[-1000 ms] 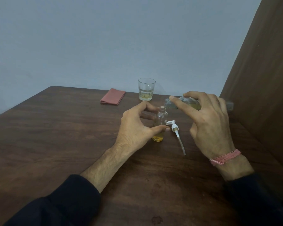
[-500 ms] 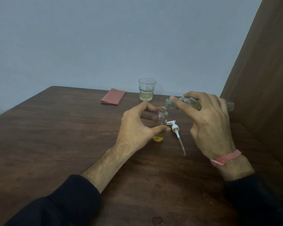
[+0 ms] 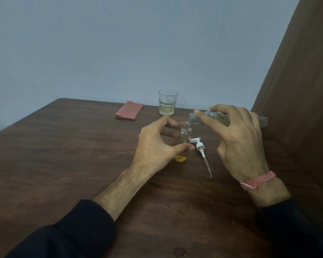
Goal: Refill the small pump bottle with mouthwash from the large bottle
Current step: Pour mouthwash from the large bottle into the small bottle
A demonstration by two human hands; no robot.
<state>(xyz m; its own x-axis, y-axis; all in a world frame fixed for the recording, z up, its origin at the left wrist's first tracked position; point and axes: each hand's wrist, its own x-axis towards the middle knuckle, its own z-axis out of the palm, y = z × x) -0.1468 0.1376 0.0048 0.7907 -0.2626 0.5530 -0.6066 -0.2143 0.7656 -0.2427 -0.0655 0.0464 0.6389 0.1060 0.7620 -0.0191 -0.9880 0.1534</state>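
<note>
The small clear bottle [image 3: 184, 138] stands upright on the wooden table [image 3: 63, 155], uncapped, with a little yellow liquid at its bottom. My left hand [image 3: 157, 146] grips it between thumb and fingers. My right hand [image 3: 237, 140] holds the large clear bottle [image 3: 214, 118] tipped nearly flat, its mouth right over the small bottle's opening. Yellow mouthwash shows inside the large bottle. The white pump head with its tube [image 3: 202, 153] lies on the table just right of the small bottle.
A drinking glass [image 3: 167, 104] with a little yellowish liquid stands at the back of the table. A folded red cloth [image 3: 129, 112] lies to its left. A brown wooden panel [image 3: 296, 90] rises along the right side.
Both hands and both bottles stay almost exactly where they were. The large bottle remains tipped over the small one.
</note>
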